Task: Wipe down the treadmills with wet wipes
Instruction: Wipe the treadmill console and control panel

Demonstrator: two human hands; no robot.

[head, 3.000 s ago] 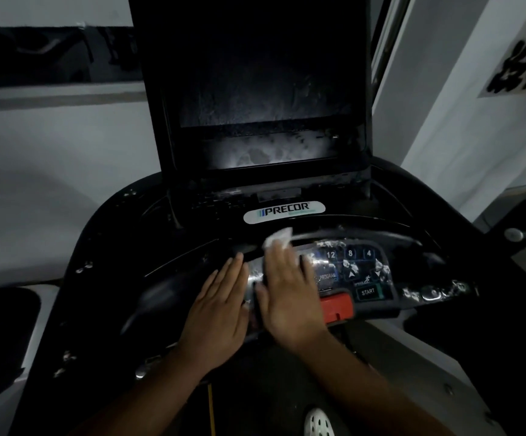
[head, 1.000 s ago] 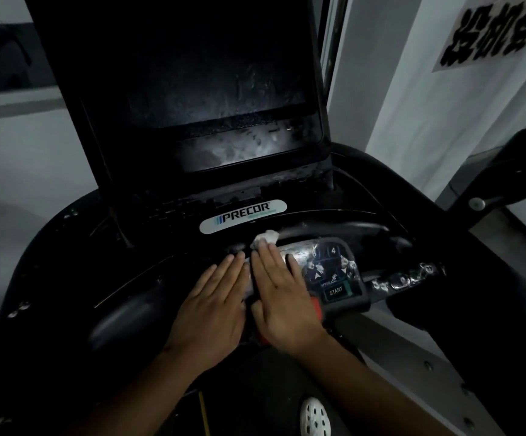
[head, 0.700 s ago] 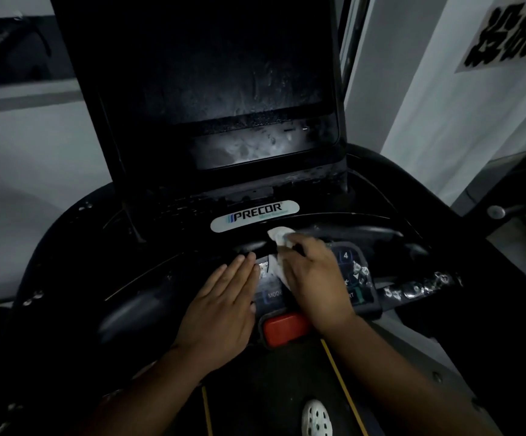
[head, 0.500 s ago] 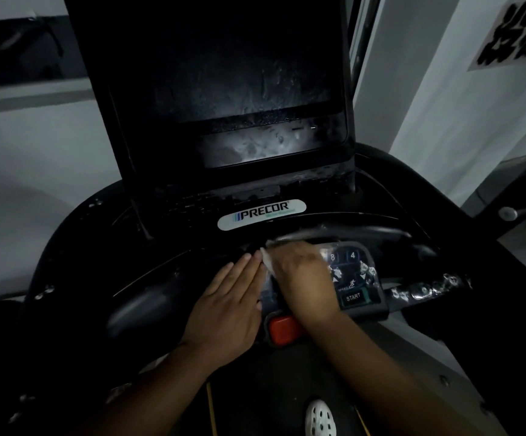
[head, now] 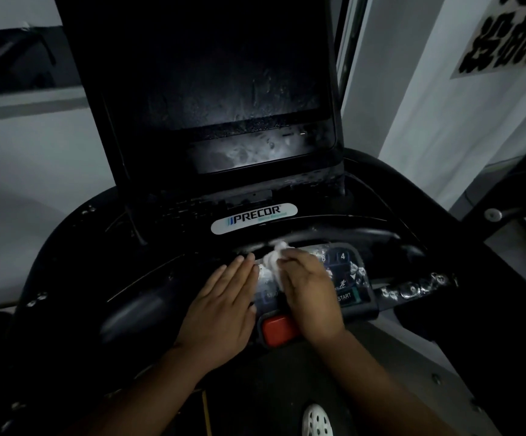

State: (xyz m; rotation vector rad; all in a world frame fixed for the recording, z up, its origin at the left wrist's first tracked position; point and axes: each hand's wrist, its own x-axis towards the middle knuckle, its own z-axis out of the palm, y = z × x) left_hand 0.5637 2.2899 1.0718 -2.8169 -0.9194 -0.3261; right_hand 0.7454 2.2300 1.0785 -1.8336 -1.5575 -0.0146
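Observation:
I stand at a black Precor treadmill console (head: 148, 278) with a dark, streaked screen (head: 224, 89) tilted up behind it. My right hand (head: 309, 294) lies over the button keypad (head: 346, 278) with its fingers curled round a bunched white wet wipe (head: 271, 261), which it presses on the keypad's upper left part. My left hand (head: 220, 306) rests flat, fingers straight and together, on the console just left of the keypad. The red stop button (head: 276, 328) shows between my two wrists. Wet streaks glint on the keypad's right side.
A white wall with a sign in black characters (head: 507, 36) stands close on the right. A dark arm of a neighbouring machine (head: 507, 199) reaches in from the right. My white shoe (head: 316, 420) is on the belt below.
My right hand went from lying flat on the wipe to bunching it in curled fingers, rubbing left and right over the keypad. The left hand stayed flat on the console.

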